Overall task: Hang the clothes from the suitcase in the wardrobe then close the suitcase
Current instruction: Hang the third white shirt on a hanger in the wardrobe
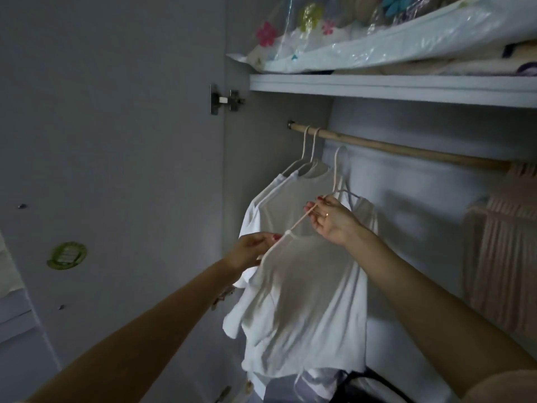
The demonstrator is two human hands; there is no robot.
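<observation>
White shirt point(305, 301) between both hands point(331, 221)

On the rod point(406, 148) hang two white shirts point(279, 199) on two hangers point(308, 146), at its left end. A third white shirt point(305, 301), on a third hanger point(338, 170), sits just below the rod, held by two hands: left hand point(250, 251), right hand point(334, 221). At the rod's right end hangs one beige garment point(505, 257); above it runs one shelf point(392, 88).
</observation>
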